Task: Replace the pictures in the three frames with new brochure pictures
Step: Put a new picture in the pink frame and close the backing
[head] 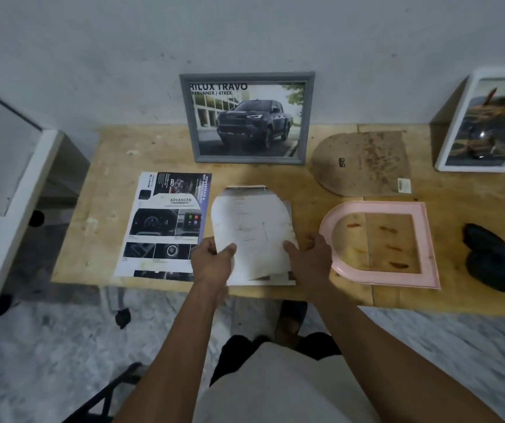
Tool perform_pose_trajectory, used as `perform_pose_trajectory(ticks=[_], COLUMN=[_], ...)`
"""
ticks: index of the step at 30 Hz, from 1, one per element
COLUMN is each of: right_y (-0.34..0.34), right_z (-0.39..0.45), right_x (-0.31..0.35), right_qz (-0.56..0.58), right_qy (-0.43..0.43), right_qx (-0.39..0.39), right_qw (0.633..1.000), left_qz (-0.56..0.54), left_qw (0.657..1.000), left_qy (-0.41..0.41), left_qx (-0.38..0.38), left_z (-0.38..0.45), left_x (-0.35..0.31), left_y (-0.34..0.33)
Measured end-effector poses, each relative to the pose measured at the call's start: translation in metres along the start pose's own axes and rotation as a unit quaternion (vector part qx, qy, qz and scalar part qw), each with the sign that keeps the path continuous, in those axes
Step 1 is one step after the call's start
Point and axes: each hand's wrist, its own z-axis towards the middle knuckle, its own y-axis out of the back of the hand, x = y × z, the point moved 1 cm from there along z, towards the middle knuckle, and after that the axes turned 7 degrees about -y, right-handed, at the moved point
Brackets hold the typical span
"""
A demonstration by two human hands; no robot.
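Both hands, left [214, 261] and right [312, 257], pinched an arch-shaped sheet [252, 233] above the table [92, 239]; left of that sheet lay a brochure page [165, 221], right of it a pink frame [428, 239]

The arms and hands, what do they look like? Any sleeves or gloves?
Both arms are bare all the way up, with no sleeves in view. The left hand and right hand wear no gloves. I cannot see any watch, ring or bracelet on them.
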Motion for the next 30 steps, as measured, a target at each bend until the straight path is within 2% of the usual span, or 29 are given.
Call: perform_pose_trajectory(ticks=[4, 8, 10, 13, 17, 20, 23, 27, 30], right_y=[-0.001, -0.005, -0.001, 0.013, 0.049, 0.085, 0.122, 0.166, 0.202], right_z=[-0.027, -0.065, -0.082, -0.097, -0.092, -0.077, -0.06, -0.029, -0.002], right_x=[-0.007, -0.02, -0.031, -0.047, -0.063, -0.066, -0.066, -0.061, -0.059], right_qz=[0.08, 0.229, 0.212, 0.151, 0.112, 0.075, 0.069, 0.069, 0.019], right_qy=[-0.014, -0.038, 0.001, 0.049, 0.074, 0.06, 0.045, 0.052, 0.076], right_qx=[-0.024, 0.064, 0.072, 0.04, 0.019, 0.037, 0.046, 0.003, -0.057], right_qw=[0.996, 0.971, 0.975, 0.986, 0.991, 0.995, 0.996, 0.996, 0.995], left_qz=[-0.117, -0.217, -0.244, -0.242, -0.251, -0.205, -0.128, -0.027, 0.062], left_qw=[0.993, 0.975, 0.967, 0.963, 0.958, 0.972, 0.988, 0.995, 0.995], left_qy=[0.027, 0.02, 0.03, 0.08, 0.114, 0.107, 0.075, 0.024, -0.013], left_qx=[0.015, 0.038, 0.063, 0.083, 0.075, 0.045, 0.049, 0.09, 0.078], left_z=[-0.021, -0.052, -0.07, -0.096, -0.109, -0.106, -0.096, -0.086, -0.088], left_x=[-0.002, 0.019, 0.037, 0.061, 0.073, 0.061, 0.046, 0.037, 0.038], left_y=[0.008, 0.014, 0.012, 0.01, 0.013, 0.01, -0.011, -0.066, -0.119])
